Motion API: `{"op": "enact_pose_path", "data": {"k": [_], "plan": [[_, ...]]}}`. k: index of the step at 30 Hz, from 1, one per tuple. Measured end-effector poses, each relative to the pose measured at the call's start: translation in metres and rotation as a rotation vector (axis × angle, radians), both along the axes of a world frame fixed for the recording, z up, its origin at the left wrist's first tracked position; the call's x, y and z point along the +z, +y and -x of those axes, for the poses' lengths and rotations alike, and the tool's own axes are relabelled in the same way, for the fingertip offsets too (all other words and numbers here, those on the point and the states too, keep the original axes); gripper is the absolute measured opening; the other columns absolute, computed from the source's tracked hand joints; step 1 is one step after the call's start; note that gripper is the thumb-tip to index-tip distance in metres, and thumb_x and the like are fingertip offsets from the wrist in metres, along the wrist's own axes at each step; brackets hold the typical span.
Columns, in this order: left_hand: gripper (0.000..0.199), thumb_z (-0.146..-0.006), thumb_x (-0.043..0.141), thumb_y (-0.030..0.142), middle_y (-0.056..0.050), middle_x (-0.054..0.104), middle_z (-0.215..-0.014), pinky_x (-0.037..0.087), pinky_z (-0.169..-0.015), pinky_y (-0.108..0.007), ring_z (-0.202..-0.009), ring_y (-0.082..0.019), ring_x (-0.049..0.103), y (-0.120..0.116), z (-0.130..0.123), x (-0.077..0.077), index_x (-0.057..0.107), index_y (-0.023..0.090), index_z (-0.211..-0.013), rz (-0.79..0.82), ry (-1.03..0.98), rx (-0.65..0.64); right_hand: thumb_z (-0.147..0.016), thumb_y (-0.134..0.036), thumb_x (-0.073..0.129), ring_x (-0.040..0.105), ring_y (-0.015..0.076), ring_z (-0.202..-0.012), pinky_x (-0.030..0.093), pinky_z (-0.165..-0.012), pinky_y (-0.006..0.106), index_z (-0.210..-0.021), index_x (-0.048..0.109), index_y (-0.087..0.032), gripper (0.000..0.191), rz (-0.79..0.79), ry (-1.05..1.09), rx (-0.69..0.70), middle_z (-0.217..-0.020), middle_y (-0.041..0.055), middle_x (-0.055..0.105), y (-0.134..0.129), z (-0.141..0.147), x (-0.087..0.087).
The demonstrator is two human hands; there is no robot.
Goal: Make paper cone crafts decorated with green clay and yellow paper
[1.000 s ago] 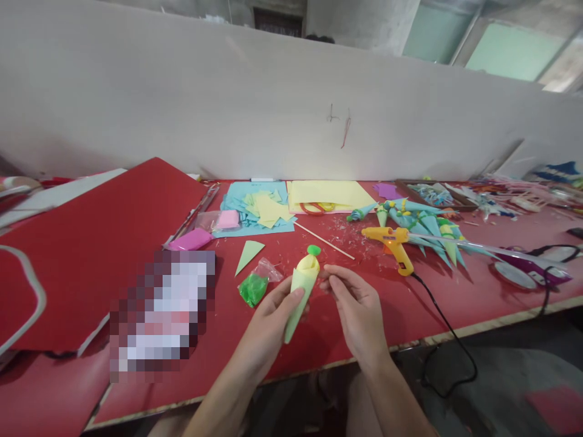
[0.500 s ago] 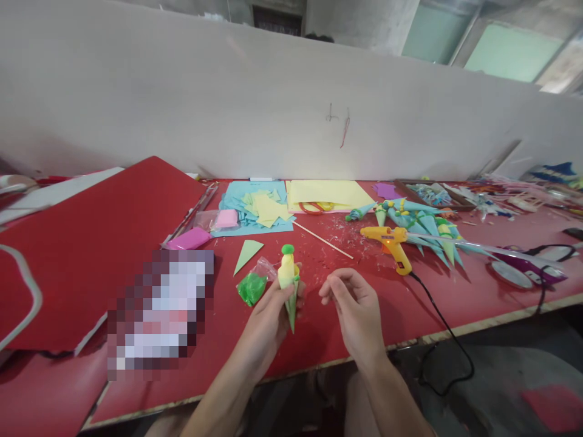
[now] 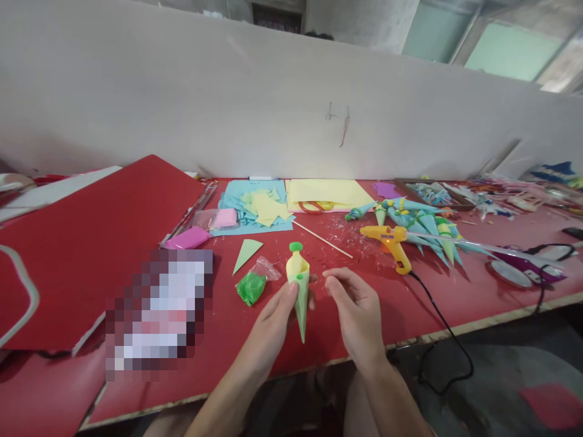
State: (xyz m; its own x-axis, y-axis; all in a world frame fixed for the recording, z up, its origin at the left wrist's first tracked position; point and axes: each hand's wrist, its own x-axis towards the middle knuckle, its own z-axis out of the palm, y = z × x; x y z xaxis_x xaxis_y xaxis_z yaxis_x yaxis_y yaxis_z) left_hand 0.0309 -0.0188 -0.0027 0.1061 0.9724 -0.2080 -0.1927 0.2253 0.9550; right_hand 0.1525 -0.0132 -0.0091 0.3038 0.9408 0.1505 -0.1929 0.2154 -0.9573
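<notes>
My left hand [image 3: 279,312] holds a small paper cone figure [image 3: 300,303], pale green below and yellow above, with a green ball on top and a green dot at the front. Its tip points down. To the right, my right hand [image 3: 357,309] hovers with thumb and fingertips pinched together; anything between them is too small to make out. A bag of green clay [image 3: 251,287] lies left of the figure, and a pale green paper piece [image 3: 247,255] lies behind the bag. The yellow glue gun [image 3: 392,243] rests beyond my right hand.
Finished blue and green cones [image 3: 426,224] pile up at the right. Paper scraps [image 3: 266,206], yellow sheets [image 3: 330,193] and a thin stick [image 3: 322,239] lie farther back. Pink clay packs [image 3: 187,238] sit at left. The glue gun's black cord [image 3: 437,309] hangs over the table edge.
The cone figure in my left hand has moved slightly right and turned, so its green dot now faces me. My right hand has barely moved.
</notes>
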Motion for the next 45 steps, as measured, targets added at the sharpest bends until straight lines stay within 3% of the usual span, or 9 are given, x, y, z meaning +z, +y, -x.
{"op": "enact_pose_path", "data": {"k": [9,16,19,24,29,34,36,41,45], "plan": [[0.043,-0.079,0.046,0.052,-0.005,0.066,-0.092,0.036,-0.088,-0.029,-0.092,-0.021,0.056,-0.002,0.001,-0.002,0.066,0.017,-0.092,-0.006,0.097,-0.076,-0.072,-0.026,0.064,0.063,0.0147,-0.068,0.052,-0.066,0.029,-0.084,0.069,-0.020,0.015,0.020,0.170,-0.018,-0.078,0.0030,0.070,0.003,-0.002,-0.005],[0.041,-0.077,0.048,0.053,-0.004,0.066,-0.086,0.037,-0.089,-0.032,-0.095,-0.022,0.055,-0.004,0.000,-0.002,0.066,0.018,-0.092,0.024,0.103,-0.079,-0.073,-0.025,0.062,0.057,0.0119,-0.059,0.048,-0.054,0.024,-0.077,0.067,-0.020,0.008,-0.106,-0.069,-0.135,-0.068,0.0005,0.063,-0.002,-0.005,0.002],[0.040,-0.078,0.046,0.052,-0.003,0.066,-0.080,0.040,-0.085,-0.029,-0.086,-0.019,0.058,-0.006,-0.001,-0.001,0.067,0.018,-0.083,0.003,0.116,-0.125,-0.074,-0.020,0.061,0.056,0.0123,-0.064,0.048,-0.056,0.023,-0.072,0.066,-0.022,0.005,-0.181,-0.157,-0.090,-0.071,0.0000,0.059,-0.006,-0.003,0.007],[0.040,-0.078,0.048,0.052,-0.003,0.067,-0.080,0.041,-0.083,-0.029,-0.082,-0.019,0.058,-0.006,-0.004,0.000,0.067,0.017,-0.083,-0.028,0.085,-0.144,-0.076,-0.020,0.060,0.052,0.0112,-0.059,0.043,-0.039,0.020,-0.074,0.067,-0.022,0.008,-0.180,-0.183,0.046,-0.082,0.0030,0.054,-0.008,-0.001,0.006],[0.041,-0.077,0.048,0.053,-0.002,0.066,-0.076,0.042,-0.082,-0.029,-0.083,-0.019,0.058,-0.006,-0.005,0.001,0.066,0.017,-0.085,-0.009,0.093,-0.135,-0.074,-0.019,0.061,0.055,0.0143,-0.070,0.047,-0.046,0.022,-0.078,0.070,-0.025,0.011,-0.194,-0.237,0.054,-0.085,0.0037,0.054,-0.006,-0.001,0.005],[0.041,-0.078,0.047,0.053,-0.002,0.065,-0.075,0.042,-0.079,-0.027,-0.081,-0.018,0.058,-0.007,-0.004,0.001,0.065,0.017,-0.087,-0.029,0.089,-0.158,-0.073,-0.016,0.062,0.055,0.0163,-0.081,0.050,-0.069,0.028,-0.078,0.071,-0.026,0.015,-0.215,-0.266,0.032,-0.085,0.0030,0.055,-0.005,-0.001,0.007],[0.041,-0.077,0.048,0.053,-0.002,0.065,-0.073,0.043,-0.077,-0.027,-0.081,-0.018,0.058,-0.007,-0.004,0.001,0.064,0.018,-0.088,-0.028,0.083,-0.156,-0.074,-0.016,0.061,0.055,0.0158,-0.081,0.049,-0.070,0.028,-0.080,0.071,-0.027,0.016,-0.211,-0.264,0.043,-0.086,0.0027,0.054,-0.005,-0.001,0.006],[0.040,-0.077,0.048,0.054,-0.001,0.063,-0.072,0.043,-0.071,-0.025,-0.073,-0.016,0.057,-0.008,-0.004,-0.001,0.065,0.018,-0.084,-0.026,0.054,-0.156,-0.074,-0.018,0.062,0.056,0.0131,-0.071,0.050,-0.052,0.022,-0.089,0.069,-0.027,0.019,-0.196,-0.158,0.113,-0.089,0.0026,0.052,-0.006,-0.002,0.006],[0.041,-0.077,0.047,0.055,-0.001,0.062,-0.069,0.042,-0.068,-0.025,-0.072,-0.017,0.056,-0.009,-0.004,-0.001,0.065,0.018,-0.082,-0.031,0.062,-0.163,-0.077,-0.022,0.058,0.053,0.0084,-0.056,0.046,-0.035,0.017,-0.084,0.068,-0.027,0.013,-0.172,-0.067,0.185,-0.087,0.0015,0.050,-0.007,-0.003,0.007]]}}
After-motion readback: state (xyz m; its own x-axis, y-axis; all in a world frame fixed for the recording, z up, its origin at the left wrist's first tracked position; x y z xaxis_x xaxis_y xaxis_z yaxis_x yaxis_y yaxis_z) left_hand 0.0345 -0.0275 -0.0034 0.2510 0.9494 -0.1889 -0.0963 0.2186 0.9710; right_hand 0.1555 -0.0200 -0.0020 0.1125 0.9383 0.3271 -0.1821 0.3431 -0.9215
